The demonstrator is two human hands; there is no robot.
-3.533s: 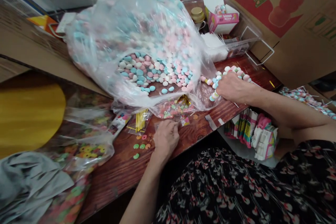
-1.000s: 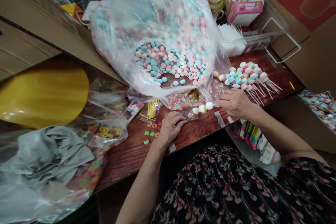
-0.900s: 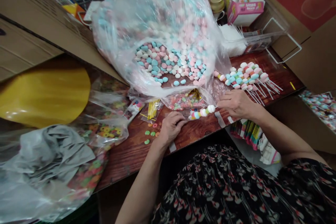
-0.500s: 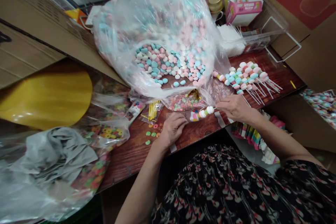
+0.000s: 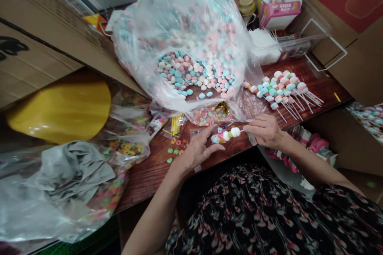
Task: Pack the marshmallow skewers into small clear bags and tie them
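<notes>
My right hand [image 5: 265, 129] pinches the white stick of a candy skewer [image 5: 235, 132], which points left. Round white, green and yellowish candies are threaded on it. Its left part lies in a small printed clear wrapper [image 5: 221, 129]. My left hand [image 5: 196, 149] is open at the wrapper end, thumb and fingers apart; whether it touches the wrapper I cannot tell. Green and orange candy rings [image 5: 170, 150] lie on the table left of this hand. A small bag of yellow twist ties [image 5: 177, 123] lies just beyond them.
A big clear bag [image 5: 185, 16] of pastel candies fills the back. Finished candy skewers [image 5: 284, 85] are piled at the right, before a clear plastic bin [image 5: 317, 32]. Bags of candy rings [image 5: 125, 147], a grey cloth [image 5: 72, 171] and a cardboard box [image 5: 36, 59] stand left.
My left hand has opened from a pinch, its thumb spreading away from the fingers. The skewer's left end now sits deeper in the wrapper, and my right hand still holds the stick.
</notes>
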